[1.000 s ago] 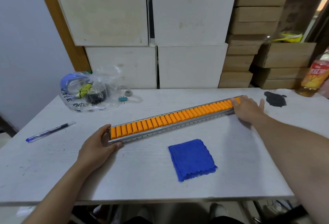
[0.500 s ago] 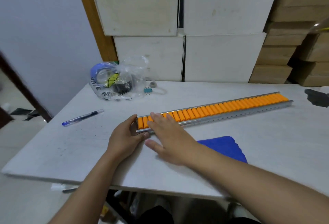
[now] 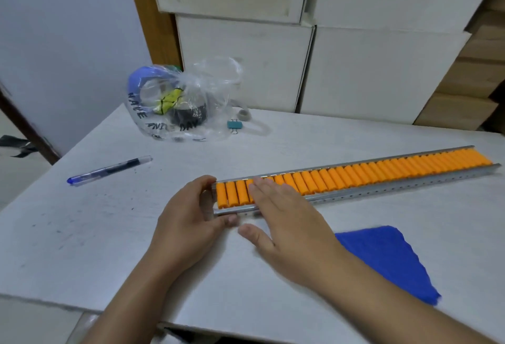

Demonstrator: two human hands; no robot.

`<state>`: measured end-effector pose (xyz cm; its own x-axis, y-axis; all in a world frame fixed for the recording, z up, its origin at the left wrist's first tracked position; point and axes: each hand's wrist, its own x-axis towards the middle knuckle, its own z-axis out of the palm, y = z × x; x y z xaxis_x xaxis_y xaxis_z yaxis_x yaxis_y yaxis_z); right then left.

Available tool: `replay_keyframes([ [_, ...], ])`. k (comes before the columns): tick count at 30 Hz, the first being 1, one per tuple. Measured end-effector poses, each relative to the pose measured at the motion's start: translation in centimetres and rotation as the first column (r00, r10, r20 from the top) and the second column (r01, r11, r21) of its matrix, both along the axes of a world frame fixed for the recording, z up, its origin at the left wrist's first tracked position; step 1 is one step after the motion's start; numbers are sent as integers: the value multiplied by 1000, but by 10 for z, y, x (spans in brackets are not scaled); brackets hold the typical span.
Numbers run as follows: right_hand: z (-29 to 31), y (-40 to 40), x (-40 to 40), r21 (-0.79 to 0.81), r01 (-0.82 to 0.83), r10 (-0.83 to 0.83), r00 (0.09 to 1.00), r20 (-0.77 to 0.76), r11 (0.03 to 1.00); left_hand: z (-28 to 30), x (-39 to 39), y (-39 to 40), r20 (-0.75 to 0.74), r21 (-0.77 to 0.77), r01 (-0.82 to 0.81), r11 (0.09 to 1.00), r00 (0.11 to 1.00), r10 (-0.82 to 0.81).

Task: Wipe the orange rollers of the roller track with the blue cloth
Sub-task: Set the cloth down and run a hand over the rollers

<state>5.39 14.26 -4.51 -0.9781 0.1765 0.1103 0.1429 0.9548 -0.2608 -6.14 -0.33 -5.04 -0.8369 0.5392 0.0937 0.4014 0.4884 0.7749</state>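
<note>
The roller track (image 3: 382, 190), a long metal channel filled with orange rollers (image 3: 369, 171), lies across the white table and slants up to the right. My left hand (image 3: 188, 223) grips its near left end, thumb under the front rail. My right hand (image 3: 284, 218) lies flat with spread fingers on the rollers close to that end, holding nothing. The blue cloth (image 3: 388, 259) lies folded on the table in front of the track, partly hidden by my right forearm.
A clear plastic bag (image 3: 177, 108) with tape rolls sits at the back left, with a teal binder clip (image 3: 235, 125) beside it. A blue pen (image 3: 109, 170) lies left of the track. White boxes (image 3: 273, 43) are stacked behind the white table (image 3: 82, 234).
My right hand came from the far right end of the track to the left end and now rests flat on the rollers. My left hand has kept its grip. The view swung left.
</note>
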Motion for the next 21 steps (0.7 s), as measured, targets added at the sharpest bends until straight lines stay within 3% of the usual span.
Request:
replay_keyframes([
  [7,0,35,26,117,196,-205,976,73,974,-8,-6,2,-40,-15,8,1000,999,-9],
  [11,5,28,24,49,275,-278,958,75,960,-8,-7,3,-24,10,25,1000,999,-24],
  [17,23,-26,-11,-61,-128,129,991,27,990,-10,-8,4,25,40,22,999,999,-23],
  [21,18,-39,-26,-32,-184,185,983,23,982,-11,-9,4,22,53,12,999,1000,-13],
])
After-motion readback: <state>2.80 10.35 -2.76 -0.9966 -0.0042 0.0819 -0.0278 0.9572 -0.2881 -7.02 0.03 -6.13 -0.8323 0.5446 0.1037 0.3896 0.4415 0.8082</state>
